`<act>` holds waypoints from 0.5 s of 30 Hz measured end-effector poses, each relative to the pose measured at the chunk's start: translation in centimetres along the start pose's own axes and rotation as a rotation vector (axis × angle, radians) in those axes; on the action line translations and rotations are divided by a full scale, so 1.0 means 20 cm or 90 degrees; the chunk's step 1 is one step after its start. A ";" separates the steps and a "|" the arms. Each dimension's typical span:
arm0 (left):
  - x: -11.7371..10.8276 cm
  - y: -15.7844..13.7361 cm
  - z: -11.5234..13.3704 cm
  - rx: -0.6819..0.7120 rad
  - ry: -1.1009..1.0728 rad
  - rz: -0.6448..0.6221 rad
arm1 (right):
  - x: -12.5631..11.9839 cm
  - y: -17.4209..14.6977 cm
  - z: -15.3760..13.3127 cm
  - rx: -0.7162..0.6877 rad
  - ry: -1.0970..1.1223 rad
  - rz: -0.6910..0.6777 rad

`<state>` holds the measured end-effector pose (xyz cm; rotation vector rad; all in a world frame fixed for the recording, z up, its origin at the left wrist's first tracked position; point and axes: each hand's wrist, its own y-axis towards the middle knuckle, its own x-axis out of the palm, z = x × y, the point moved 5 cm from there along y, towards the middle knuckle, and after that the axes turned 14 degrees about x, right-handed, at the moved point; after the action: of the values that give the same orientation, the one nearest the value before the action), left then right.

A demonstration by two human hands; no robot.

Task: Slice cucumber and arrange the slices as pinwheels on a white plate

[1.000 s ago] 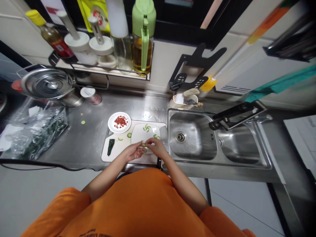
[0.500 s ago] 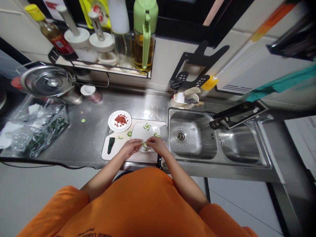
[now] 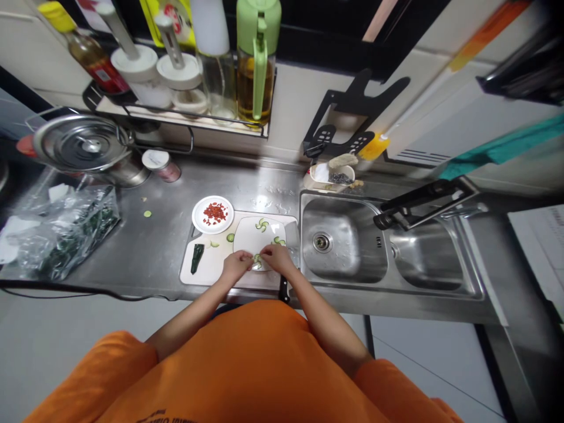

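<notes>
A white square plate (image 3: pixel 244 229) lies on the cutting board (image 3: pixel 211 271), with thin green cucumber slices (image 3: pixel 261 225) fanned in small clusters on it. Over its near edge, my left hand (image 3: pixel 238 265) and my right hand (image 3: pixel 279 258) meet at one of these clusters (image 3: pixel 257 262). Fingertips of both are pinched on cucumber slices there, partly covering them. Left of the plate are a cucumber piece (image 3: pixel 230 237), some loose slices (image 3: pixel 214 244) and a dark green cucumber chunk (image 3: pixel 197 258). A black-handled knife (image 3: pixel 284 290) rests by my right wrist.
A round white plate (image 3: pixel 200 218) of chopped red pepper overlaps the board's far left corner. The double sink (image 3: pixel 348 235) is to the right. Farther left are a plastic bag of greens (image 3: pixel 83 235), a lidded pot (image 3: pixel 88 144) and a small jar (image 3: pixel 162 166). Bottles fill a wall rack (image 3: pixel 185 122).
My left hand has curled its fingers more closely and shifted slightly right, toward the slices. My right hand stays almost in place. The view has moved a little.
</notes>
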<state>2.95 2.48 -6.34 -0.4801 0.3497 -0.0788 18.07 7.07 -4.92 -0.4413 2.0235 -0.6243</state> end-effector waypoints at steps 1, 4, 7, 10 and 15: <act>0.00 0.00 0.01 0.007 0.025 -0.001 | 0.01 0.00 0.00 0.001 -0.016 -0.002; 0.00 -0.01 0.03 0.025 0.070 -0.009 | 0.02 0.00 0.00 0.000 -0.039 -0.006; 0.01 -0.02 0.04 0.044 0.105 -0.013 | 0.03 0.01 0.00 0.002 -0.053 -0.002; 0.01 -0.03 0.04 0.052 0.131 -0.009 | 0.04 0.00 0.01 0.008 -0.071 0.000; 0.01 -0.03 0.04 0.068 0.154 -0.010 | 0.05 -0.01 0.00 0.018 -0.100 0.002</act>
<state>3.49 2.28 -5.50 -0.3672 0.5760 -0.1706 17.59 6.45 -5.52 -0.4554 1.8633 -0.5971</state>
